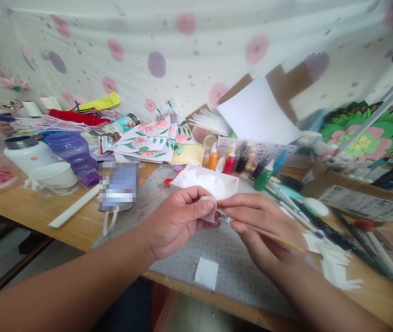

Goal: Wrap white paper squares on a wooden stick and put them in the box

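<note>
At the far left of the wooden table we see a white cup just beside a purple bottle. Nearer the middle, over the grey mat, the left hand is curled, with thumb and forefinger pinching a small white scrap. It looks soft and slightly folded, and it is held up above the mat, just in front of the white box. From the right a thin stick meets the scrap; it is pale brown wood, slanting down to the right. The right hand grasps this stick between thumb and fingers, knuckles up, wrist over the mat's right part. We also see a white square lying flat on the mat near us, and white offcuts on the table at the right.
</note>
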A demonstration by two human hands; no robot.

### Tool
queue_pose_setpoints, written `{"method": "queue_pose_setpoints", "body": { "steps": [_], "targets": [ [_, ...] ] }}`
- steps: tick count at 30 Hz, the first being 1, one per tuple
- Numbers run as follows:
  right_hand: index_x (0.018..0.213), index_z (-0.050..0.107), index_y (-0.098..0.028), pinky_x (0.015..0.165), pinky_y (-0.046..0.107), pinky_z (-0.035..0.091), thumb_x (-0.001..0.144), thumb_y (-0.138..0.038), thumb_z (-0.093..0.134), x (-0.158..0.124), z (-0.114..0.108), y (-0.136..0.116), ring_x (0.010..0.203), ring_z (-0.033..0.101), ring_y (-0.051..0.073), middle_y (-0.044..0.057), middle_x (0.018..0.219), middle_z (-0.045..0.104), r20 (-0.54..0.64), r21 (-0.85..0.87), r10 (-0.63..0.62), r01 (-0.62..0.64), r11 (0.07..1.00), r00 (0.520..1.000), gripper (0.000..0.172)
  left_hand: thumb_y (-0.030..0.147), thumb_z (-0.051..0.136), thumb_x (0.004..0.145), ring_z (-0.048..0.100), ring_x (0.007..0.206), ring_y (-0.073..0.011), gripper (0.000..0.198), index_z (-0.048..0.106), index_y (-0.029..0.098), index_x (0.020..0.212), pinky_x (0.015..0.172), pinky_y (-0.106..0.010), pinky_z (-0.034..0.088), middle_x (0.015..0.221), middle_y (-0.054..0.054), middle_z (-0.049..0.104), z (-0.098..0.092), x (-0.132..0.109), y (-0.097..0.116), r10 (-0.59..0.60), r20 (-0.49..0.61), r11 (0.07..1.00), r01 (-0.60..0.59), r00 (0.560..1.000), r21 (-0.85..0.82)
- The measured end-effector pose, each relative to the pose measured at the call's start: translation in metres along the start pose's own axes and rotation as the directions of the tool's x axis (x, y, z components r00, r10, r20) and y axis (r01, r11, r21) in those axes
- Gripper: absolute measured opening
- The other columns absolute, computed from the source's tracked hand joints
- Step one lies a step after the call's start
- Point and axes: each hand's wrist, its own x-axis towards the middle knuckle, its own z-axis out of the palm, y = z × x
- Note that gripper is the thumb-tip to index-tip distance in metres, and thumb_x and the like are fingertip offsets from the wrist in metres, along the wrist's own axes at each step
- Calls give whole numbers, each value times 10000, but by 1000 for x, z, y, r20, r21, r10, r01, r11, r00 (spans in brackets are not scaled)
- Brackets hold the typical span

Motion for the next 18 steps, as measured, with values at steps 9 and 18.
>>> {"method": "queue_pose_setpoints", "body": {
  "steps": [9,18],
  "targets": [
    [963,710,-201,698,308,596,828,-104,617,-1,3,0,827,713,189,87,904,735,-54,30,63,-61,998,997,191,190,745,761,622,652,-111,253,534,185,901,650,-234,419,692,24,679,-2,0,-2,71,58,987,-78,996,141],
    [935,707,-165,727,278,588,819,-66,614,-2,4,3,837,698,171,99,910,724,-65,-21,79,-81,997,995,179,308,677,802,470,632,-99,250,539,167,649,632,-236,353,630,42,531,-7,1,6,400,-149,784,-254,905,566]
  ]
}}
